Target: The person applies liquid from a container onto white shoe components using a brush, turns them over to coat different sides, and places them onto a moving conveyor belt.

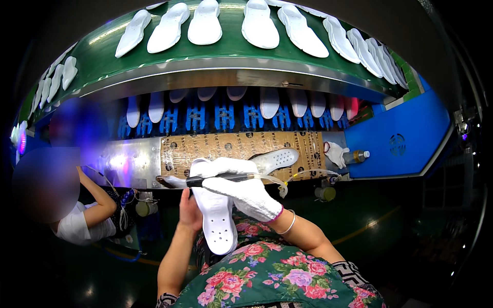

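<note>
My bare left hand (189, 213) grips a white shoe sole (217, 218) by its left edge, some fingers hidden behind it. The sole has small holes at its near end and is held above my lap. In a white knit glove, my right hand (245, 191) is closed round a black-handled brush (195, 181) over the sole's far end. The brush points left, its pale head passing the sole's edge. A clear tube (272, 177) runs from its handle to the right. Beyond the glove, another white sole with holes (279, 160) lies on brown cardboard (205, 148).
A green conveyor belt (233, 49) carries several white soles at the back. Below it, more soles stand on blue holders (224, 118). A crumpled white glove (335, 154) and a metal fitting (358, 156) sit at right. A co-worker's arm (97, 200) is at left.
</note>
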Motion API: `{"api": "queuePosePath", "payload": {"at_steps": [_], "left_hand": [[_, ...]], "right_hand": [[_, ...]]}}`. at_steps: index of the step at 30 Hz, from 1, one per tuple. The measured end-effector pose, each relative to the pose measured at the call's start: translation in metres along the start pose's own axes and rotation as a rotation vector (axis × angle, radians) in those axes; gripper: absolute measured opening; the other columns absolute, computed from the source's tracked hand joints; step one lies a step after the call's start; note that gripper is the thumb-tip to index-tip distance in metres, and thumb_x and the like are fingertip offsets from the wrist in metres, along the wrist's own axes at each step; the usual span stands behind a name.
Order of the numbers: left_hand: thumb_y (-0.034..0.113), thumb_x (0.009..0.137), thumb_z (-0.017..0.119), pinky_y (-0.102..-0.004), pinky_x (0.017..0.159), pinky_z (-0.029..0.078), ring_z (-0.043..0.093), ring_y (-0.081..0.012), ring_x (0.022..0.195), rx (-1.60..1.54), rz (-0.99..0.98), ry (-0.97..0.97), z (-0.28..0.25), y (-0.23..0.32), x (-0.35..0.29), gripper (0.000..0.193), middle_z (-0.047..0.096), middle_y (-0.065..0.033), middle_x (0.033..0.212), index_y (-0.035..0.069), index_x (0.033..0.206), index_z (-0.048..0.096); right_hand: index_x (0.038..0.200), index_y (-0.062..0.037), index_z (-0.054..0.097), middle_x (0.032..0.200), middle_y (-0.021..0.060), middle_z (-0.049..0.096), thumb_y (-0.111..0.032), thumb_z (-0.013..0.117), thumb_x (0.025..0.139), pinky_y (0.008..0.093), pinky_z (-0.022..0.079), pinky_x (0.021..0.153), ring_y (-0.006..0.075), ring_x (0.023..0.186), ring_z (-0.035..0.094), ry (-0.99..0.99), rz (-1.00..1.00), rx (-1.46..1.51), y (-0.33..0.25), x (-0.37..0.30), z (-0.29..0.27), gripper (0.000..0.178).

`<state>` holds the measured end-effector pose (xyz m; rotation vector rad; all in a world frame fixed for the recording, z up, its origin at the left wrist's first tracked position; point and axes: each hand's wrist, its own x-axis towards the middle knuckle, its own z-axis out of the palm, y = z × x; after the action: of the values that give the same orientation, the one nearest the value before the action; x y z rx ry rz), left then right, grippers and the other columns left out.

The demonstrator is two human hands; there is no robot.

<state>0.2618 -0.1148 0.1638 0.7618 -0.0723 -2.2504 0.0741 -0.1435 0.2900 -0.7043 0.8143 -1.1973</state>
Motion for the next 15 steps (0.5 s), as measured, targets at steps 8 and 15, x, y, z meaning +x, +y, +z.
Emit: {"api": "queuePosePath", "payload": {"at_steps": [8, 15], "left_hand": [[0.093, 0.077, 0.022, -0.0516, 0.093, 0.051, 0.063, -0.0400, 0.107, -0.278, -0.117, -0.458, 0.041, -0.006, 0.001, 0.112, 0.058, -0.0225, 0.130, 0.005, 0.143, 0.041], [0.084, 0.086, 0.022, -0.0455, 0.103, 0.045, 0.056, -0.0295, 0.121, -0.347, 0.192, -0.191, 0.081, 0.013, 0.001, 0.099, 0.055, -0.0121, 0.136, 0.007, 0.146, 0.038]], "right_hand": [[0.096, -0.0002, 0.073, 0.092, 0.0051, 0.070, -0.005, 0.077, 0.080, 0.0265, 0.054, 0.072, 0.0127, 0.080, 0.065, 0.037, -0.241, -0.310, -0.019, -0.001, -0.008, 0.017], [0.098, -0.0043, 0.076, 0.093, 0.0106, 0.072, -0.004, 0.077, 0.076, 0.0311, 0.055, 0.075, 0.0208, 0.083, 0.069, 0.041, -0.579, -0.794, -0.026, 0.017, 0.003, 0.022]]}}
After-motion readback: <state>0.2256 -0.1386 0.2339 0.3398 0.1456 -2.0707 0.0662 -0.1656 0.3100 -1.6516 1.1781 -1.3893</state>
